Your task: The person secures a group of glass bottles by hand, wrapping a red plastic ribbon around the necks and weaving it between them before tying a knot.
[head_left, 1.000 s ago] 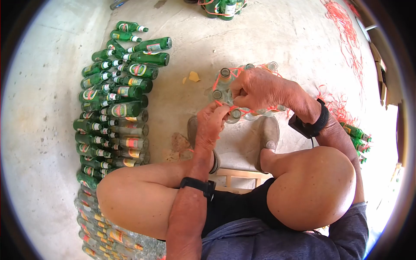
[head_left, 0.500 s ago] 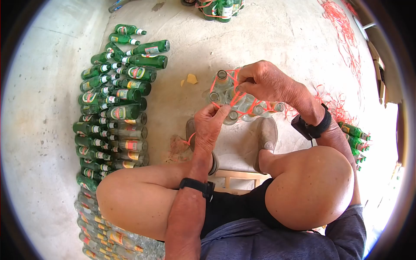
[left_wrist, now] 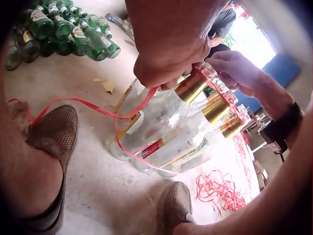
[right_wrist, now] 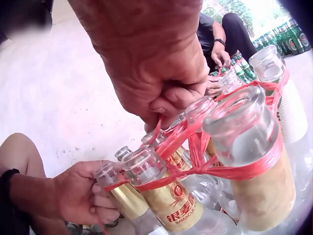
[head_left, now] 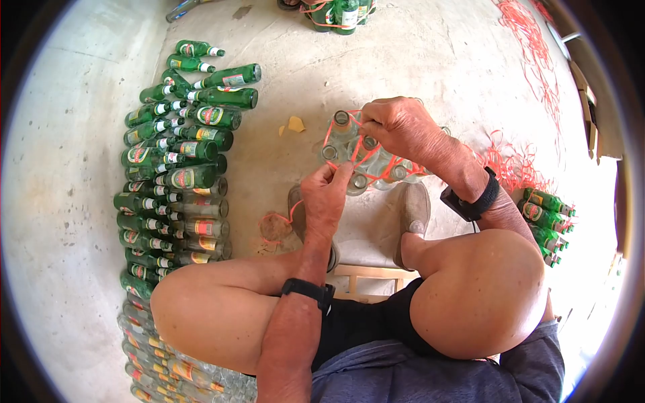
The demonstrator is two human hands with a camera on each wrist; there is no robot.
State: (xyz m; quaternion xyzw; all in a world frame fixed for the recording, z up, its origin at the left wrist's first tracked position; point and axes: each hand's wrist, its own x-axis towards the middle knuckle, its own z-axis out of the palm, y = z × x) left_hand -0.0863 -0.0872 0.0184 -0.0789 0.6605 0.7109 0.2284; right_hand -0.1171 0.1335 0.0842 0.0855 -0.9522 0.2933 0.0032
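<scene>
Clear glass bottles (head_left: pixel 342 127) stand upright in a cluster between the feet, with red plastic strap (right_wrist: pixel 198 169) wound around and between their necks. The left hand (head_left: pixel 324 191) pinches strap at the cluster's near left corner, beside a bottle neck (right_wrist: pixel 143 166). Above the bottle tops, the right hand (head_left: pixel 406 131) grips a piece of the strap with curled fingers, seen also as a right hand (right_wrist: pixel 166 88) over the necks. A loose tail of strap (left_wrist: pixel 88 103) runs from the left hand toward the shoe. Gold labels (left_wrist: pixel 215 107) wrap several necks.
Rows of green bottles (head_left: pixel 185 178) lie at the left. Bundled green bottles (head_left: pixel 346 15) stand at the far side, others (head_left: pixel 544 218) at the right. Red strap heaps (head_left: pixel 510 164) lie on the floor. Another person (right_wrist: pixel 220 49) sits beyond the bottles.
The right hand has lifted from low over the necks and drawn strap up, then shifted slightly left. The left hand has stayed near the same corner.
</scene>
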